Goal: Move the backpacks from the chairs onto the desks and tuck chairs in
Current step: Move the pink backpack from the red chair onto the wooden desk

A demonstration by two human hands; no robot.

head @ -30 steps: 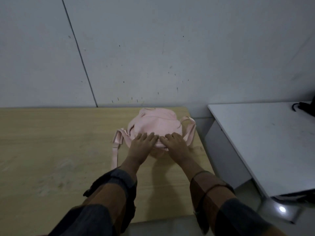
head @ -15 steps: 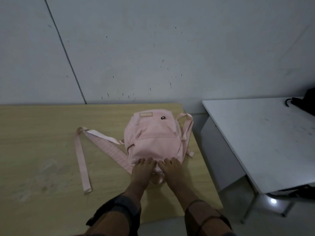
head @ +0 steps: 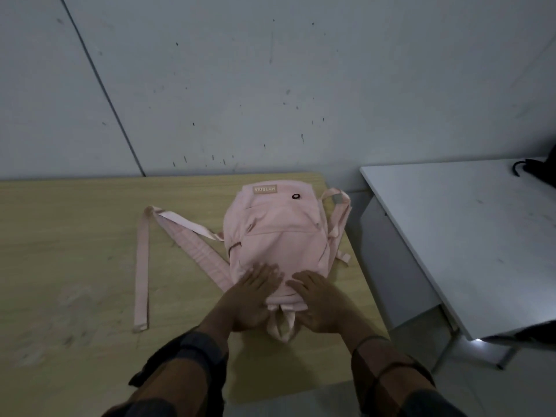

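A pink backpack [head: 278,233] lies flat on the wooden desk [head: 75,251], near its right end, with its top handle loop pointing toward me. One long strap [head: 141,266] trails out to the left across the desk. My left hand [head: 251,296] and my right hand [head: 320,299] rest flat on the near end of the backpack, fingers spread, on either side of the handle loop. Neither hand grips anything. No chair is in view.
A white desk [head: 469,236] stands to the right, separated from the wooden desk by a narrow gap. A black bag [head: 538,168] sits at its far right corner. A grey wall [head: 270,85] runs right behind both desks.
The backpack went from bunched up to lying flat, and its left strap spread out across the desk. My hands slid back to its near end and flattened on it.
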